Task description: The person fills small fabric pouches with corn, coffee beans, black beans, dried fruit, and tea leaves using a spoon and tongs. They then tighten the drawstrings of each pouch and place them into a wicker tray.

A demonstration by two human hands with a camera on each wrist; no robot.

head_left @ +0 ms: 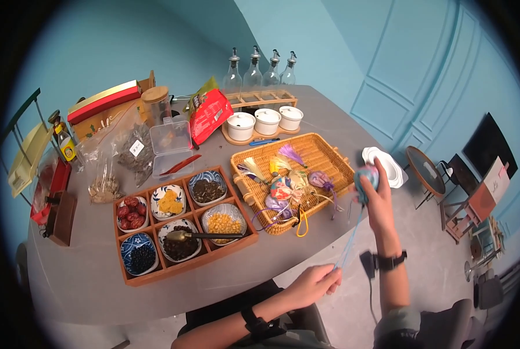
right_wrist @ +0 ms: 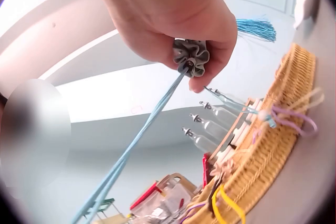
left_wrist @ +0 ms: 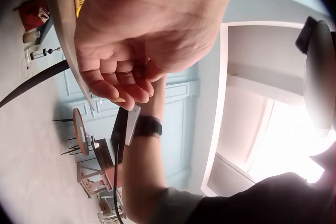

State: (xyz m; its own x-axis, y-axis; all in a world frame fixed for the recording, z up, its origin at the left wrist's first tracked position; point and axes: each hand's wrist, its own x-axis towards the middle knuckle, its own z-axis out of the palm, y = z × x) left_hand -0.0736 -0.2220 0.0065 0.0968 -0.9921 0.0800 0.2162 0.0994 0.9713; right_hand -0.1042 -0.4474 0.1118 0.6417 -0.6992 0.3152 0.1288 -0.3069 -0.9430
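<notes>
My right hand [head_left: 381,200] grips a small drawstring sachet [head_left: 365,179] beyond the right end of the wicker basket [head_left: 332,156]. In the right wrist view its gathered grey-green neck [right_wrist: 191,58] pokes out below the fingers, and a blue tassel [right_wrist: 256,29] hangs out on the far side. A doubled light-blue cord [head_left: 349,239] runs taut from the neck down to my left hand [head_left: 312,286], whose curled fingers pinch its end near the table's front edge. Several tasselled sachets [head_left: 283,189] lie in the basket, with a yellow cord loop [head_left: 302,225] over its front rim.
A divided wooden tray [head_left: 133,280] holds bowls of dried foods, with a dark-handled scoop [head_left: 204,235] across two. Behind stand white lidded pots [head_left: 267,121] and glass bottles [head_left: 253,75]. White scalloped dishes [head_left: 385,166] sit at the right edge; bags and boxes crowd the left.
</notes>
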